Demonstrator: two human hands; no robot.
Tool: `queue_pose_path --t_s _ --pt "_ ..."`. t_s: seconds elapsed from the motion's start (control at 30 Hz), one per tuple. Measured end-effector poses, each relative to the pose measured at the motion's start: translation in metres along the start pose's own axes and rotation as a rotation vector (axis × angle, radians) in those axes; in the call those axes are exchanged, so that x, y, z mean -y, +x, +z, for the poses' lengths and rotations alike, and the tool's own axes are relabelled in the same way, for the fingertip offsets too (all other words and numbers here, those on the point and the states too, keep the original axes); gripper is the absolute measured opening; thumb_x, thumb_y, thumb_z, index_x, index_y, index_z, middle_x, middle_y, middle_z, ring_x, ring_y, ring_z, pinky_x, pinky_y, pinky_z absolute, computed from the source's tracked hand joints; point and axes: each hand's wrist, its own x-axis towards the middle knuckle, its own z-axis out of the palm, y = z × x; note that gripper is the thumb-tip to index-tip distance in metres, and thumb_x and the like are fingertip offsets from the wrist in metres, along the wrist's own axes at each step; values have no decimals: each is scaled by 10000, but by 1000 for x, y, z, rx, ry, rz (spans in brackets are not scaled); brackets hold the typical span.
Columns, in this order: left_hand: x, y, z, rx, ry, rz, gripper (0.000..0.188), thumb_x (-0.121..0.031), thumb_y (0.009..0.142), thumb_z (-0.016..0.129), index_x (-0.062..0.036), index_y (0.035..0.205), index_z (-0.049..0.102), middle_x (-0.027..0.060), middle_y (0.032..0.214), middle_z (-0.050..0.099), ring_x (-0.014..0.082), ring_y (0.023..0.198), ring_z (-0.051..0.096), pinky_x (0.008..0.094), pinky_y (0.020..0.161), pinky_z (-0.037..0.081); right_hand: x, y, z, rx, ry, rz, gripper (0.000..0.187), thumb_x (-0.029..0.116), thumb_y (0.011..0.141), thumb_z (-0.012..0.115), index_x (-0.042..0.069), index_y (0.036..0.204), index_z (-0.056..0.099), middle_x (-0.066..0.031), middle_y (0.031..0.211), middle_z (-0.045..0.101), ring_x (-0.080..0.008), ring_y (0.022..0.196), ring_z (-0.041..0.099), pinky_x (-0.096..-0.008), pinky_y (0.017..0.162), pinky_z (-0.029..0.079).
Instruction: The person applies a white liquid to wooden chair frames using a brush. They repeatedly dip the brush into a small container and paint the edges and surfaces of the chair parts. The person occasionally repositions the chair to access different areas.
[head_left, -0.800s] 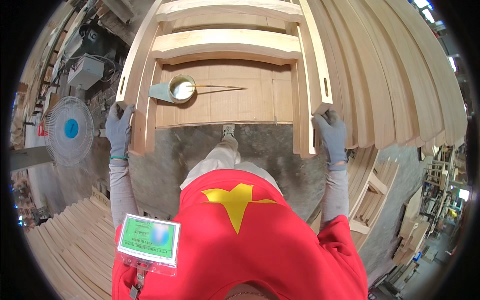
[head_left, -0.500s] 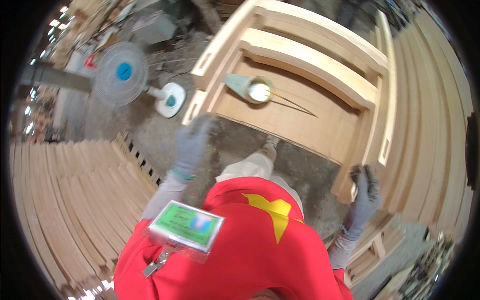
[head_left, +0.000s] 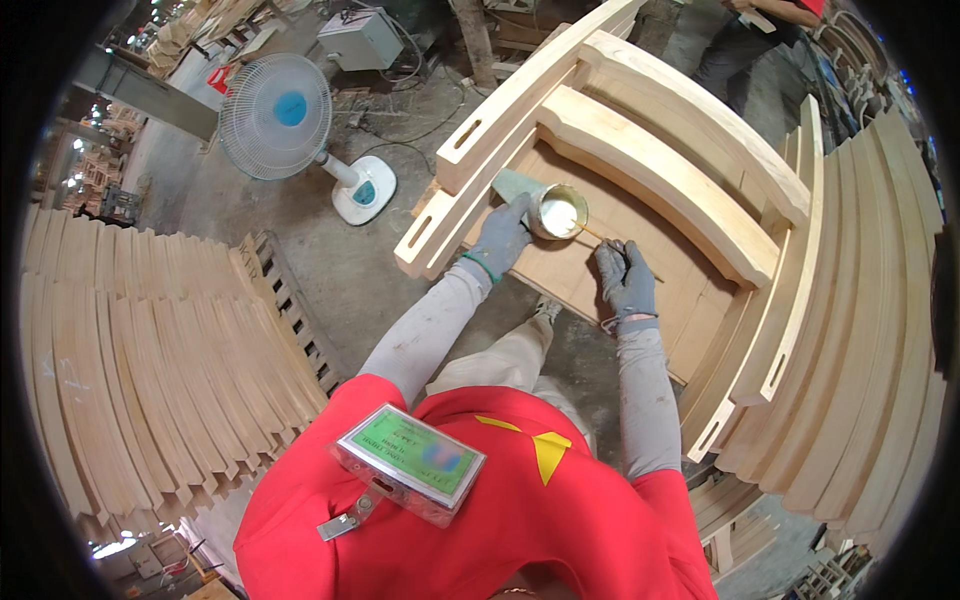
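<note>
A round pot of white liquid (head_left: 558, 214), with a grey-green piece (head_left: 516, 186) jutting from its left side, stands on a flat wooden panel (head_left: 560, 268). My left hand (head_left: 500, 238), in a grey glove, is closed on the pot's near left side. A thin stick (head_left: 590, 232) leans out of the pot to the right. Over that stick, my gloved right hand (head_left: 627, 282) has its fingers curled around it; they hide part of its length. Curved pale wooden rails (head_left: 655, 175) join slotted side posts (head_left: 480, 140) around the panel.
A white standing fan (head_left: 275, 115) is at the left, a grey box (head_left: 360, 40) behind it. Stacked wooden slats (head_left: 150, 370) rise at the left, more boards (head_left: 840, 310) at the right. Another person (head_left: 745, 45) is at the far right. A badge (head_left: 410, 463) hangs on my chest.
My left hand has left the left post and come to the pot. From the right post's near end, my right hand has moved inward to the stick. The view has shifted.
</note>
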Motion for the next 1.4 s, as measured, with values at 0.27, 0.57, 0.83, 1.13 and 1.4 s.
queue_pose_path --t_s 0.27,0.57,0.83,1.13,1.4 --pt "-65 -40 -30 -20 -1424 -617 436 -366 945 455 -21 1211 463 137 1164 564 269 1016 590 391 829 522 72 -129 79 39 -640 -597 183 101 908 548 -49 1012 539 -143 900 592 -188 791 624 -281 727 558" --pt "-171 -55 -53 365 -1856 -371 632 -521 916 418 -86 1365 332 124 1277 475 252 1176 485 410 976 430 130 -198 139 285 -861 -829 158 -59 770 637 -18 911 578 -156 915 623 -222 806 637 -321 701 534" --pt "-212 -71 -88 67 -1389 -184 686 -550 924 356 -40 1380 303 104 1283 486 224 1168 494 367 986 411 114 -198 176 321 -1124 -942 176 11 747 710 -2 899 620 -103 891 670 -174 767 641 -275 691 499" --pt "-181 -90 -122 -311 -1508 -108 544 -421 920 484 -11 1275 432 104 1218 538 206 1134 527 344 971 440 69 -235 193 651 -1078 -1003 218 -33 739 695 4 920 581 -200 933 653 -276 849 666 -340 719 530" --pt "-177 -102 -167 -346 -1623 16 447 -329 936 462 -17 1255 454 104 1194 548 210 1111 540 339 938 444 34 -217 241 486 -1004 -828 177 -29 772 670 -20 927 586 -178 953 650 -234 832 643 -301 746 500"
